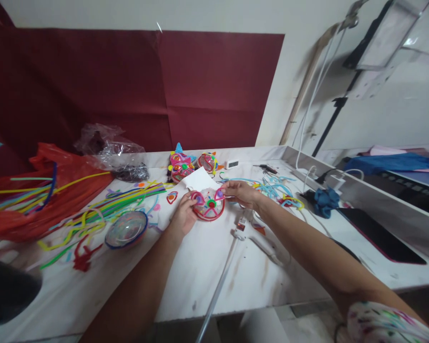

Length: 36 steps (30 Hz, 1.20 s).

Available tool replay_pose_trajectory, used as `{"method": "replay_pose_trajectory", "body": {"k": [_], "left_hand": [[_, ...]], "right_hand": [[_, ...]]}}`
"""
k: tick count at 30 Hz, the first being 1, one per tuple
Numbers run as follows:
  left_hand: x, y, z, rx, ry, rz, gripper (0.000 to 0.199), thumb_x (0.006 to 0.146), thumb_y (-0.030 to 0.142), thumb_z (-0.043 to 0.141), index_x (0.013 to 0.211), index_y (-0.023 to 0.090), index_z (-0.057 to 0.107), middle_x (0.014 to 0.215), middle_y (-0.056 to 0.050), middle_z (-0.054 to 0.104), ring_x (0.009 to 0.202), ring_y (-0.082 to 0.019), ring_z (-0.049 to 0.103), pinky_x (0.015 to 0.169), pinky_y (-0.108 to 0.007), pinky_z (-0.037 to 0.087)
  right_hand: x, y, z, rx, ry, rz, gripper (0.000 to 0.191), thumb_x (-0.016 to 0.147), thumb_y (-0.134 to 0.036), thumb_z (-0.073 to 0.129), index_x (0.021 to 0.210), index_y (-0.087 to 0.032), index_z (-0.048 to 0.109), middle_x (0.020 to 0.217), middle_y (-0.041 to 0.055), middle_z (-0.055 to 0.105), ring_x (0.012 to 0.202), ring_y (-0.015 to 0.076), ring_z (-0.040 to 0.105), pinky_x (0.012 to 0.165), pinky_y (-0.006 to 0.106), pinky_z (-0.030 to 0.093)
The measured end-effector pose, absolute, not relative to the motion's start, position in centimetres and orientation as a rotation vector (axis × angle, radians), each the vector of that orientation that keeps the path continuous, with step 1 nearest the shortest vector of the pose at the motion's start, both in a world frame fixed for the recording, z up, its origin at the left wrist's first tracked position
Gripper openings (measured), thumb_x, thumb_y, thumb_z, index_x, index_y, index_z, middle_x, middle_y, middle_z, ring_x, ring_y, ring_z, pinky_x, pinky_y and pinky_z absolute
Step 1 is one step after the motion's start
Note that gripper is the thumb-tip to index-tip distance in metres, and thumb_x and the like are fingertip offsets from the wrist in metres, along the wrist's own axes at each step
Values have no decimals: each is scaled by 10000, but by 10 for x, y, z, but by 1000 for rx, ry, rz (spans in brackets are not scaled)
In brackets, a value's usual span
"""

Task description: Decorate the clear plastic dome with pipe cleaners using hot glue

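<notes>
A round clear plastic bowl point(209, 214), trimmed with pink and red pipe cleaners and a green-and-red round piece, is held between both hands just over the table. My left hand point(184, 214) grips its left edge beside a purple spot. On the upper right edge, my right hand point(240, 193) pinches it near another purple spot. Right behind it lies a white card point(200, 179). Two similar decorated pieces, one pink point(181, 167) and one clear point(207, 162), stand at the back. A white glue gun point(262, 245) rests by my right forearm.
On the left are a blue-rimmed clear bowl point(127, 229), loose pipe cleaners point(93, 212), a red plastic bag point(62, 166) and a black container point(9, 290). To the right lie blue pipe-cleaner pieces point(271, 186), a blue scrunchie point(326, 202) and a black phone-like slab point(381, 233). A metal pole point(218, 290) crosses the front edge.
</notes>
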<state>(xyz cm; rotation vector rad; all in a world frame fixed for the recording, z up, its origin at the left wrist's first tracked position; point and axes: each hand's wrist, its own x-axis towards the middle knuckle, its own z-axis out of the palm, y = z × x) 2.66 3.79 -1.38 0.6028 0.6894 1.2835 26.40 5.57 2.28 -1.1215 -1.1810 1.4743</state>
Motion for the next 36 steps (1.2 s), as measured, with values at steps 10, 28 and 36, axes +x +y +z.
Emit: {"method": "replay_pose_trajectory", "body": {"k": [10, 28, 36], "left_hand": [[30, 36, -17, 679, 699, 1328, 468, 702, 88, 775, 1130, 268, 717, 967, 2, 761, 976, -220, 754, 932, -366, 625], [33, 39, -27, 729, 704, 1327, 295, 757, 108, 879, 924, 245, 677, 988, 13, 773, 819, -167, 679, 801, -300, 538], [36, 37, -26, 742, 693, 1347, 311, 729, 146, 933, 914, 223, 695, 972, 3, 772, 848, -162, 690, 822, -293, 528]], "right_hand": [[258, 54, 21, -1155, -1134, 1491, 330, 659, -190, 1038, 753, -196, 722, 706, -13, 764, 708, 148, 691, 696, 260, 559], [257, 60, 9, -1139, -1104, 1534, 320, 657, -188, 1008, 759, -212, 706, 703, -21, 753, 695, 157, 676, 723, 290, 554], [259, 60, 5, -1119, -1106, 1530, 327, 624, -191, 1017, 744, -230, 715, 711, -33, 765, 698, 147, 681, 723, 281, 569]]}}
